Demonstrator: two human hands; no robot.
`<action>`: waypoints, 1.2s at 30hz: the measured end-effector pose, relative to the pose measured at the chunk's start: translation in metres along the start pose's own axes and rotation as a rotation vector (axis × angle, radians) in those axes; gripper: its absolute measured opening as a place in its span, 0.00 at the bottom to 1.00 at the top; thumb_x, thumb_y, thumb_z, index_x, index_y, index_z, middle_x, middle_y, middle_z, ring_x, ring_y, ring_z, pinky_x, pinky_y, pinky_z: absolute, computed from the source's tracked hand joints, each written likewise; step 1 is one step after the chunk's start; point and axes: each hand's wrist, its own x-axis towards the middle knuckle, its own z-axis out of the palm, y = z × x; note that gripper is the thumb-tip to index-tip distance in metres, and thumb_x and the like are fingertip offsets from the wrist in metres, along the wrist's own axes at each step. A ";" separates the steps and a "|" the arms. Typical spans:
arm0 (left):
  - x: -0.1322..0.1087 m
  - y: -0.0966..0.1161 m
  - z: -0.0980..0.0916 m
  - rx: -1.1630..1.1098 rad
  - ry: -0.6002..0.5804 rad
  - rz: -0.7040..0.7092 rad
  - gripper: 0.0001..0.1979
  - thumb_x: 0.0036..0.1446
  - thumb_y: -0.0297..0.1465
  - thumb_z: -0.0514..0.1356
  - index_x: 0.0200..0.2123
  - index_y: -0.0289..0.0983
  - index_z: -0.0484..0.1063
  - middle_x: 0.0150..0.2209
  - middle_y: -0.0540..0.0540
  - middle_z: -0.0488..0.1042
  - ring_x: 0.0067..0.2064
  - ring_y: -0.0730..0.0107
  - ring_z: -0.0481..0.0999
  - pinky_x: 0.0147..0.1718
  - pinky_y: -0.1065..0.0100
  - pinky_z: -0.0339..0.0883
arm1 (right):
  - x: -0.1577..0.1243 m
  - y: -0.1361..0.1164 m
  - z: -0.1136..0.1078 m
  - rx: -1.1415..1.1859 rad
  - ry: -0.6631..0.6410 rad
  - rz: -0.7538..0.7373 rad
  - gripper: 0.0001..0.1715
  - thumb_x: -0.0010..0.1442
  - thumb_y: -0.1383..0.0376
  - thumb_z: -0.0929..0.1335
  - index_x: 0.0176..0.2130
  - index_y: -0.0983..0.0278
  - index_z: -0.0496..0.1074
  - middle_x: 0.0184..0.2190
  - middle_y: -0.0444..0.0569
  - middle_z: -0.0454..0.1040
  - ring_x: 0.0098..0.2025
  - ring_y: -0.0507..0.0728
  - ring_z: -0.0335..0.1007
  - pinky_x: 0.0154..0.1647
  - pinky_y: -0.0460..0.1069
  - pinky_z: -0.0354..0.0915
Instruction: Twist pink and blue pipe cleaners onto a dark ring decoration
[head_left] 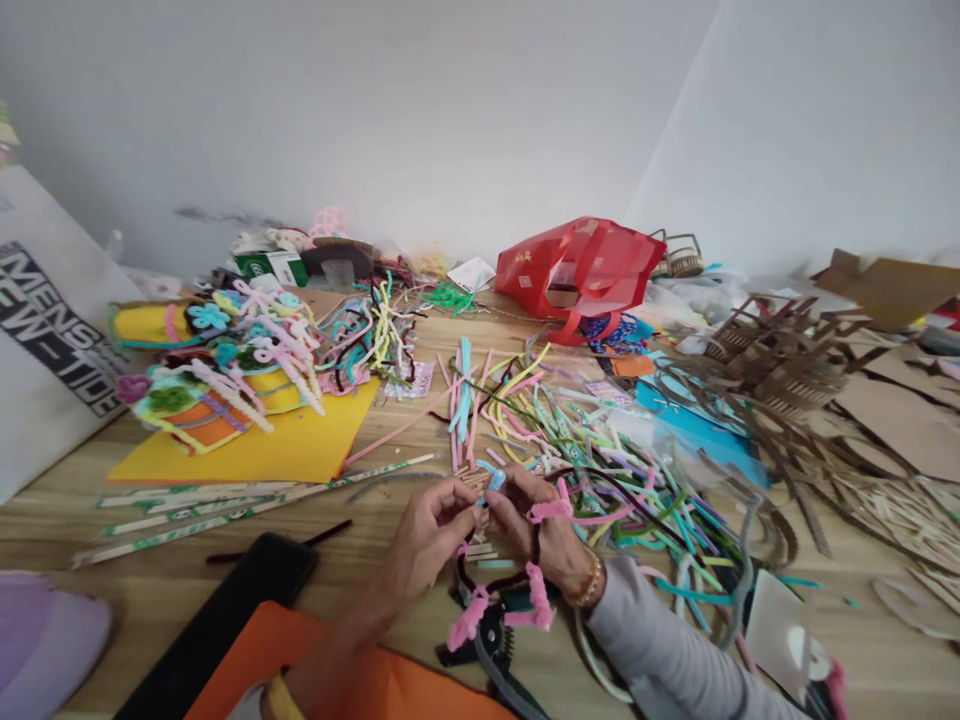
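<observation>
My left hand and my right hand meet over the wooden table, fingers pinched together on a small light-blue pipe-cleaner piece. A pink and dark pipe cleaner loops over my right hand and hangs down by the wrist, which wears a bead bracelet. Under the hands lie black pliers. A heap of loose coloured pipe cleaners spreads just beyond the hands.
Finished pipe-cleaner flowers rest on yellow sheets at the left. A red bag stands at the back, cardboard strips and a basket at the right. Striped sticks, a black tablet and an orange sheet lie near me.
</observation>
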 end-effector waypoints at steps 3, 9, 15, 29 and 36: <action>0.000 -0.001 -0.002 -0.068 0.011 -0.053 0.05 0.50 0.31 0.61 0.25 0.35 0.70 0.22 0.51 0.69 0.26 0.74 0.67 0.24 0.74 0.60 | 0.000 -0.001 0.001 0.058 -0.037 0.020 0.07 0.60 0.60 0.65 0.34 0.62 0.67 0.24 0.44 0.66 0.26 0.52 0.61 0.29 0.47 0.63; 0.006 0.000 -0.012 -0.163 0.017 -0.132 0.09 0.48 0.34 0.61 0.22 0.36 0.67 0.18 0.53 0.67 0.22 0.76 0.66 0.22 0.74 0.58 | -0.001 0.001 0.001 0.218 -0.129 -0.018 0.16 0.59 0.61 0.65 0.47 0.61 0.68 0.36 0.50 0.73 0.39 0.56 0.70 0.44 0.51 0.67; 0.012 -0.005 -0.020 -0.214 -0.074 -0.154 0.10 0.47 0.35 0.62 0.22 0.36 0.66 0.18 0.54 0.66 0.21 0.77 0.65 0.23 0.74 0.58 | 0.005 0.006 -0.007 0.384 -0.170 0.130 0.20 0.58 0.53 0.66 0.44 0.63 0.71 0.32 0.48 0.73 0.31 0.54 0.70 0.33 0.48 0.68; 0.005 -0.003 -0.020 0.051 -0.156 -0.018 0.08 0.53 0.33 0.59 0.26 0.34 0.70 0.24 0.50 0.70 0.28 0.71 0.68 0.29 0.71 0.60 | 0.007 0.014 0.000 0.536 -0.305 0.316 0.18 0.54 0.54 0.71 0.32 0.68 0.68 0.20 0.43 0.70 0.19 0.48 0.64 0.19 0.42 0.61; 0.004 0.001 -0.012 0.115 -0.026 -0.025 0.05 0.47 0.30 0.61 0.24 0.34 0.70 0.22 0.51 0.69 0.26 0.72 0.67 0.27 0.72 0.60 | 0.006 0.011 0.001 0.368 -0.242 0.275 0.17 0.57 0.54 0.68 0.29 0.65 0.64 0.16 0.41 0.67 0.16 0.48 0.62 0.16 0.43 0.57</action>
